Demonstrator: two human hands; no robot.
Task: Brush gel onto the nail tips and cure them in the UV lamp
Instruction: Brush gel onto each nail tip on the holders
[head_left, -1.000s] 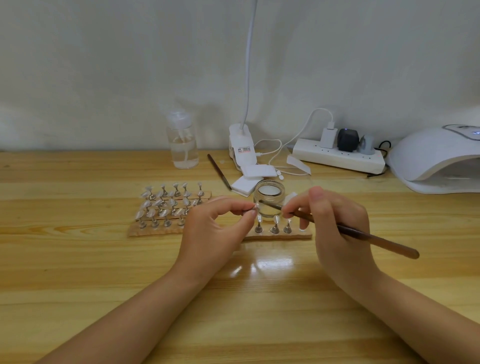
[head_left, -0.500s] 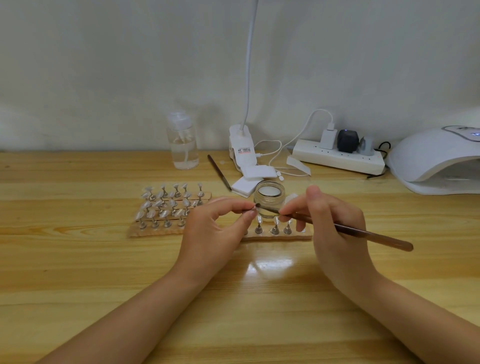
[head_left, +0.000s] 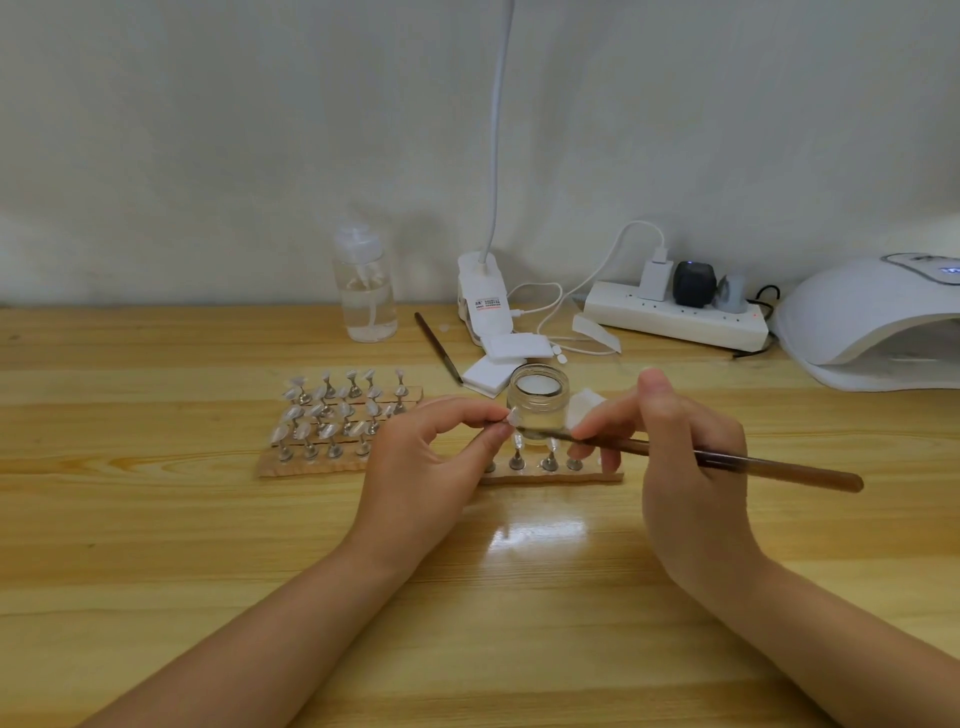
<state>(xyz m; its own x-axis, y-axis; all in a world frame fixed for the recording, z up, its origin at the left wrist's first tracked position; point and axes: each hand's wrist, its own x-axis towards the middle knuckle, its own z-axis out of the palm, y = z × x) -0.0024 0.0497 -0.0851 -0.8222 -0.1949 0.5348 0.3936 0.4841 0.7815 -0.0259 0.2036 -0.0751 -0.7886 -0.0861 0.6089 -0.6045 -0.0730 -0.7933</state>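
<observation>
1. Here, my left hand (head_left: 421, 467) pinches a single nail tip (head_left: 512, 415) between thumb and forefinger, just left of centre frame; the other fingers (head_left: 457, 415) curl loosely beneath.
2. My right hand (head_left: 685, 467) grips a brown-handled brush (head_left: 727, 460), fingers clamped round its shaft, with the bristle end touching the held nail tip and the handle slanting off toward the right of the frame.
3. Directly behind that meeting point stands an open glass jar (head_left: 537, 405), with a white wipe (head_left: 584, 405) just beside it on the right.
4. Below the jar, a wooden strip (head_left: 550, 475) carries a short row of metal stands, partly hidden by my fingers.
5. Left of centre, a wider wooden base (head_left: 311, 465) holds rows of nail tips on stands (head_left: 332, 410).
6. Farther back on the counter (head_left: 156, 545) lie a second brush (head_left: 439, 348) and stacked white pads (head_left: 498, 361), near a clear pump bottle (head_left: 366, 296) and a clip lamp base (head_left: 485, 301).
7. At upper right sits a power strip (head_left: 675, 322) against the wall, and the white UV lamp (head_left: 872, 322) lies at the right edge, well apart from my hands.
</observation>
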